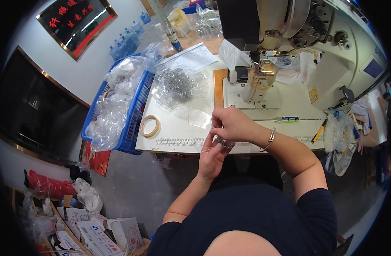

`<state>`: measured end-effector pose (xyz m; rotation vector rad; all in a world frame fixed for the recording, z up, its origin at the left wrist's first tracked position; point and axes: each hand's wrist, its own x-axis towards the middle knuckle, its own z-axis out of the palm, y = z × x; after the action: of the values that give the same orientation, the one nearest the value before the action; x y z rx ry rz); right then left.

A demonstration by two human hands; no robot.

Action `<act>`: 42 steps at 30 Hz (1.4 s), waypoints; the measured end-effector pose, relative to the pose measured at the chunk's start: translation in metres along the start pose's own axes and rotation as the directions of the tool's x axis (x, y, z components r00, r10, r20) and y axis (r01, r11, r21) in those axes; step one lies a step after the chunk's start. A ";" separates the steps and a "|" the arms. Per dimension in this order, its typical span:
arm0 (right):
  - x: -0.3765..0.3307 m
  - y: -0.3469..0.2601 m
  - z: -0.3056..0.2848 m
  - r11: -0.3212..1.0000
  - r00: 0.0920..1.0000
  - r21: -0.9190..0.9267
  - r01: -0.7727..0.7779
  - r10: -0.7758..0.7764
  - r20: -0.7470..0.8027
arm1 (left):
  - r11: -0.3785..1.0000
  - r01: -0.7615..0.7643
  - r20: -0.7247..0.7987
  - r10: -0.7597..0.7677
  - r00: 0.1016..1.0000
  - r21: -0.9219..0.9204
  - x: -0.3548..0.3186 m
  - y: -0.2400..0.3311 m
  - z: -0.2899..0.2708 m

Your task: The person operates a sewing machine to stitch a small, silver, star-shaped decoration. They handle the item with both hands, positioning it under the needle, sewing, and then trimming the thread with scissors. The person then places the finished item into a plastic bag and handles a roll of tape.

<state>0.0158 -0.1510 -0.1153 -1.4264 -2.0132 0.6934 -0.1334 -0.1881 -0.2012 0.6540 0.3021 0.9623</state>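
Observation:
My hands meet over the front edge of the white sewing table (182, 147). My left hand (210, 164) is closed, with small shiny silvery pieces (223, 143) showing between its fingers and under the right hand. Directly above it, my right hand (236, 123) is bent in a pinch; whatever lies between its fingertips is too small to make out. A clear flat plastic piece (199, 118) lies on the table just left of the fingers. Farther left, a heap of small silvery metal parts (177, 84) rests on clear plastic.
An industrial sewing machine (285, 91) stands beyond my right hand. Nearby are a wooden strip (219, 89), a tape roll (149, 126), pens (286, 119) and a paper sheet (193, 57). A blue basket (133, 121) of plastic bags adjoins the table's left side.

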 end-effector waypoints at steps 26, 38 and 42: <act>-0.025 0.067 -0.021 0.952 0.972 0.281 -0.121 0.057 0.227 | 0.998 -0.047 -0.189 0.053 0.981 0.037 0.001 -0.003 0.002; -0.017 0.020 0.007 0.971 0.963 0.052 0.233 -0.222 -0.151 | 0.986 -0.080 -0.160 0.103 0.982 0.144 0.001 -0.010 -0.004; -0.012 0.022 0.014 0.970 0.999 0.240 0.043 -0.035 -0.040 | 0.981 -0.072 -0.163 0.102 0.981 0.179 0.000 -0.011 -0.009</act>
<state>0.0238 -0.1573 -0.1422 -1.2449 -1.8529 0.8574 -0.1307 -0.1890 -0.2146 0.7478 0.5173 1.0876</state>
